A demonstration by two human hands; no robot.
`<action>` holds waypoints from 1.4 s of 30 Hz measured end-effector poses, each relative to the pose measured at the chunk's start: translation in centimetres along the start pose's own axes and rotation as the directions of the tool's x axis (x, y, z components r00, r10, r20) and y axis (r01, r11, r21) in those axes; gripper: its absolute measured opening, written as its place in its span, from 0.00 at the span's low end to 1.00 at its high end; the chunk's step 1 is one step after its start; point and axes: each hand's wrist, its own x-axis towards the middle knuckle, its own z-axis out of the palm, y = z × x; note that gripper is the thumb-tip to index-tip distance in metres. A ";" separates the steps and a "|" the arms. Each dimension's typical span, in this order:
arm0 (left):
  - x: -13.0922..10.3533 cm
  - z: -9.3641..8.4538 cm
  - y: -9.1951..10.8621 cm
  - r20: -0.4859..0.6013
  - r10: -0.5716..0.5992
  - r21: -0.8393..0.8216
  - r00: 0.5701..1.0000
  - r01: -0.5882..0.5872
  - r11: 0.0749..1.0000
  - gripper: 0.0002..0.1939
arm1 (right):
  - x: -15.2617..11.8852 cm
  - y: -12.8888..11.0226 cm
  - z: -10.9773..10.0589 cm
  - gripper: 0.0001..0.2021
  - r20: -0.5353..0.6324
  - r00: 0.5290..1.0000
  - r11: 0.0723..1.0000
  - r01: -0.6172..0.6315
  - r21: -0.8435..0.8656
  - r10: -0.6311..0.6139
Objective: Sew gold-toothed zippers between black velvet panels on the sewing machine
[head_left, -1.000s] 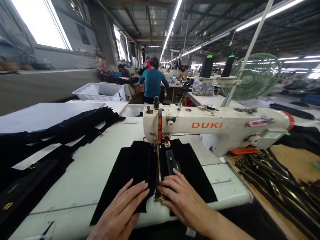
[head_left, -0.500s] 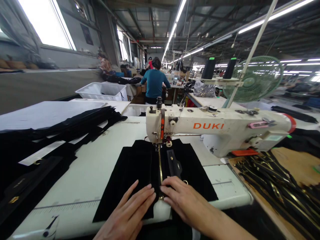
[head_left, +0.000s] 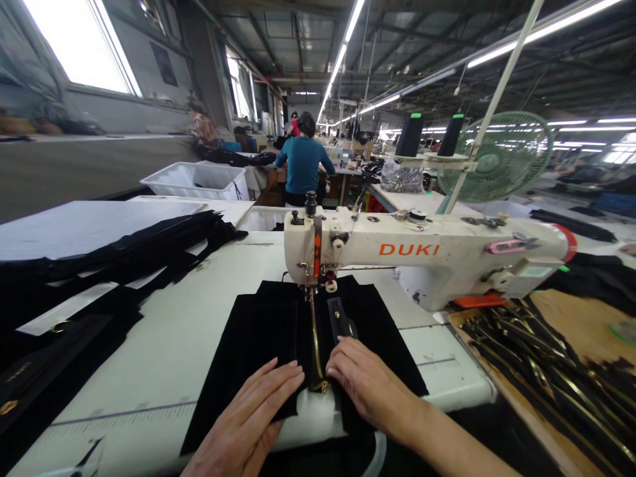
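A black fabric piece (head_left: 263, 331) lies on the sewing machine bed, its far end under the presser foot (head_left: 309, 293). Down its middle runs a gold-toothed zipper (head_left: 315, 338), with the gold slider (head_left: 324, 385) at the near end. My left hand (head_left: 256, 411) rests flat on the fabric left of the zipper, fingers stretched out. Just right of the zipper, my right hand (head_left: 365, 381) has its fingers bent and closed on the fabric edge; the fingertips are partly hidden. A black tab with gold hardware (head_left: 340, 318) lies on the right half, beyond that hand.
The white sewing machine (head_left: 397, 248) spans the bed ahead. Stacked black pieces (head_left: 74, 338) lie at left. At right a cardboard box (head_left: 566, 318) holds several gold-toothed zipper strips (head_left: 536, 371). A white bin (head_left: 199, 180), a fan (head_left: 491, 159) and a seated co-worker (head_left: 303, 162) are beyond.
My right hand has shifted slightly off the zipper to its right, its fingers more curled. The zipper's near end now bends right and its slider shows. The view has shifted slightly.
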 end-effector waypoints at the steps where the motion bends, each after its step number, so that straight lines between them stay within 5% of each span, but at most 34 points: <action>1: 0.0 0.0 -0.1 0.002 -0.002 -0.002 1.000 0.002 1.000 0.28 | 0.0 -0.2 -0.4 0.09 0.018 0.999 0.999 -0.033 0.013 0.032; 3: -0.1 0.2 -0.3 0.001 -0.004 -0.006 1.000 0.004 1.000 0.28 | -0.4 -1.0 -0.8 0.05 0.052 0.994 0.996 -0.093 0.019 0.092; 6: -0.3 0.7 -0.7 -0.019 0.023 -0.019 1.000 -0.023 1.000 0.28 | -1.4 -2.1 0.0 0.18 0.068 0.993 0.994 -0.098 -0.046 0.101; 9: -0.4 0.9 -0.9 -0.032 0.030 -0.034 0.999 -0.032 0.999 0.28 | -1.9 -1.8 0.9 0.18 0.078 0.993 0.984 -0.070 -0.164 0.083; 15: -0.1 0.1 -0.5 -0.042 -0.004 -0.048 0.999 0.002 0.999 0.27 | -0.2 -0.1 -2.0 0.15 -0.042 0.999 0.980 0.017 -0.199 -0.026; 19: -0.1 0.0 -0.2 -0.033 -0.003 -0.014 0.999 0.002 1.000 0.27 | 0.3 -0.9 -1.8 0.10 0.174 0.977 0.967 0.160 -0.201 -0.125; 21: -0.2 0.2 -0.1 -0.021 0.018 0.004 1.000 -0.018 1.000 0.28 | 0.0 -1.4 -0.9 0.10 0.194 0.976 0.983 0.124 -0.131 -0.098; 27: 0.3 -0.1 0.7 0.045 0.125 0.078 0.991 -0.128 0.989 0.36 | -1.2 -1.9 0.3 0.19 0.004 1.000 0.993 -0.021 0.119 0.021; 35: 0.6 0.2 0.8 0.110 0.163 0.091 0.980 -0.173 0.981 0.37 | -2.2 -2.3 3.1 0.20 -0.141 0.981 0.971 0.100 -0.219 -0.133; 42: 0.5 0.2 1.1 0.081 0.122 0.057 0.989 -0.127 0.990 0.37 | -1.1 -1.9 1.1 0.12 0.046 0.992 0.986 -0.108 -0.127 0.115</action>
